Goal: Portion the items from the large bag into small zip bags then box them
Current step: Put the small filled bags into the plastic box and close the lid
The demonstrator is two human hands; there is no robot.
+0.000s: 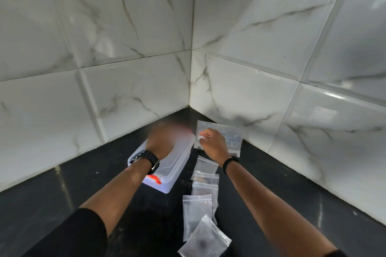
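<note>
My left hand (159,140) rests on the box (167,165), grip unclear; right hand (211,144) pinches the big bag (227,133), which may slip and spill.

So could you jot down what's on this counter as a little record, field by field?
surface: black counter in a corner of marble-look wall tiles
box: clear plastic box, orange clasp, lid on
left hand: on the box lid, blurred
right hand: pinching something small and clear
large bag: against the wall, behind the right hand
small zip bags: a row lying on the counter, right of the box
</note>
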